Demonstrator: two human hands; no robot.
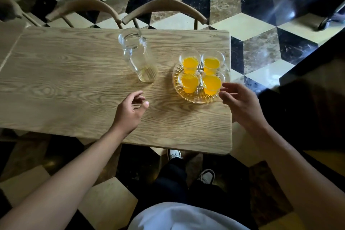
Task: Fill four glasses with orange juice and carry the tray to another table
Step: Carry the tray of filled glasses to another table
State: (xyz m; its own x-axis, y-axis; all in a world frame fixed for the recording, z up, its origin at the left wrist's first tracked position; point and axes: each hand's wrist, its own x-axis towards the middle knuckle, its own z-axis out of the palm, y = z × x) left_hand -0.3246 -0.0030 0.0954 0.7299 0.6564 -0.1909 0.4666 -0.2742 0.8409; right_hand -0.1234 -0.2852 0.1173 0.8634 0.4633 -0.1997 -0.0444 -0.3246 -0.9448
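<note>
- two wooden chairs (164,8) are standing at the far edge of the wooden bench (74,84), on a tiled floor (257,24) of cream, brown and black.
- a clear glass jug (137,56) is standing upright on the bench, left of the tray; it is looking nearly empty, with only a pale trace at its base.
- the left hand (130,112) is hovering over the bench, near the jug and apart from it; its grip is lying half open with fingers loosely curled, and it is holding nothing.
- the glass tray (197,98) is sitting on the bench near the right end, close to the far right corner.
- four glasses (200,73) are standing on the tray in two rows of two, each holding orange juice.
- the right hand (240,102) is hovering at the near right rim of the tray, its grip spread open and empty; contact with the rim cannot be confirmed.
</note>
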